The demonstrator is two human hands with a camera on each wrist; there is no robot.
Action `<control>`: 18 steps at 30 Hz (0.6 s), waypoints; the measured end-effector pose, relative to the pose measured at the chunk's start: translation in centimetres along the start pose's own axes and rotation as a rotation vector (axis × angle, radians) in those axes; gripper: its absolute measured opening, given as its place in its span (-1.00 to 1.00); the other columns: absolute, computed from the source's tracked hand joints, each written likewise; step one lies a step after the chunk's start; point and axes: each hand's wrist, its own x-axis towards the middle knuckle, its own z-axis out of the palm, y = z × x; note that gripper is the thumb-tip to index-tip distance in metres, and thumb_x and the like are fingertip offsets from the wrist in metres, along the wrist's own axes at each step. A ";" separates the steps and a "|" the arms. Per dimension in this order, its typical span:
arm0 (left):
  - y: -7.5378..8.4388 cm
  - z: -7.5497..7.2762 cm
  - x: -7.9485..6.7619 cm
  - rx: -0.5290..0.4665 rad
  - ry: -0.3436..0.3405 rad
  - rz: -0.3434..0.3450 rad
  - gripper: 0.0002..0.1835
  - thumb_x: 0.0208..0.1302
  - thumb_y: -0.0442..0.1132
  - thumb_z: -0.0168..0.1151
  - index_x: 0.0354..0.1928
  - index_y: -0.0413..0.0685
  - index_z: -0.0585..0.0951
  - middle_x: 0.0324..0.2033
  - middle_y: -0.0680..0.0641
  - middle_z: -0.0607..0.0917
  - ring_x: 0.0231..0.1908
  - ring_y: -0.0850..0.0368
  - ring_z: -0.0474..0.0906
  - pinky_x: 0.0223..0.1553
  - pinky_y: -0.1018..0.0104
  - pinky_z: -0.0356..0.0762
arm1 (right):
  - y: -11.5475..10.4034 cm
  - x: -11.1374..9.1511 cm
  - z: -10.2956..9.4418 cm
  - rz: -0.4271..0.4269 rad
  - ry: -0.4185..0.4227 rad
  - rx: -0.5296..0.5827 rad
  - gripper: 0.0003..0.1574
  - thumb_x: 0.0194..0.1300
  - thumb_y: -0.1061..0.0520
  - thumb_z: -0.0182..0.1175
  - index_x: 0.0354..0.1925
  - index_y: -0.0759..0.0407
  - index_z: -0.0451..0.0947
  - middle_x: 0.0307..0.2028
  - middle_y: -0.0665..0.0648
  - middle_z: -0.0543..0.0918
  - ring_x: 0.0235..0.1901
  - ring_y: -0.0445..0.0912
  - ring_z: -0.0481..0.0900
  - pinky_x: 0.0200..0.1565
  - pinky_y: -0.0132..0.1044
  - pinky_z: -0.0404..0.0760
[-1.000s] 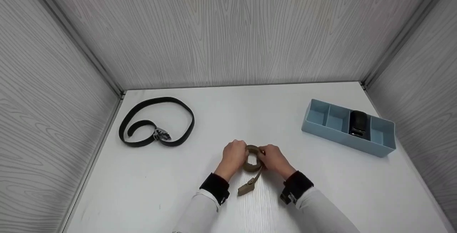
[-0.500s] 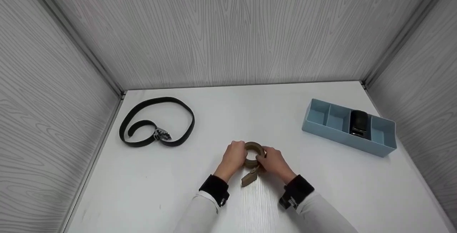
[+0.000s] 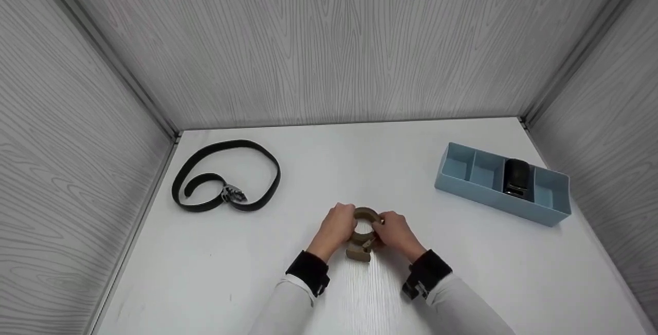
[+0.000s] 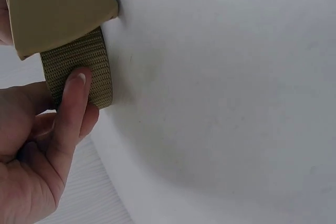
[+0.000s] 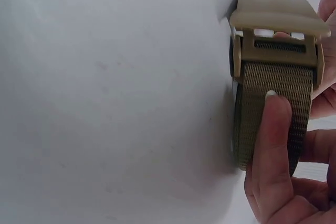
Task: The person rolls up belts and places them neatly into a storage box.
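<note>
A brown woven belt (image 3: 367,213), rolled into a ring, stands on edge between my two hands. My left hand (image 3: 339,225) pinches the ring's left side; in the left wrist view a finger lies along the webbing (image 4: 73,56). From the opposite side my right hand (image 3: 397,233) grips the roll, thumb at the inner rim. The right wrist view shows its finger pressed flat on the outer webbing (image 5: 257,82), just below the buckle. That tan buckle (image 3: 358,254) sits at the near side of the roll, its flap (image 5: 278,13) tilted away from the frame.
To the left on the white table (image 3: 216,283) lies a loosely looped black belt (image 3: 189,163) with a silver buckle (image 3: 234,193). At the right stands a blue divided box (image 3: 478,197) with a rolled black belt (image 3: 516,175) in one compartment. Grey wood-grain panels (image 3: 329,42) enclose the table.
The loose buckle end has drawn up toward me-side of the roll and turned crosswise, as more strap is wrapped round. Both hands stay nearly in place; the right has shifted its grip slightly.
</note>
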 end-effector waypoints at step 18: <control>0.4 0.1 -0.2 0.111 -0.013 0.053 -0.91 0.22 -0.42 0.17 -0.42 -0.13 0.57 -0.51 -0.07 0.64 -0.56 0.14 0.45 -0.52 0.28 0.41 | 0.0 0.0 -0.9 -0.039 -0.108 -0.059 -0.74 0.45 0.20 0.05 -0.24 0.29 0.65 -0.69 0.04 0.56 -0.71 -0.14 0.54 -0.61 -0.33 0.48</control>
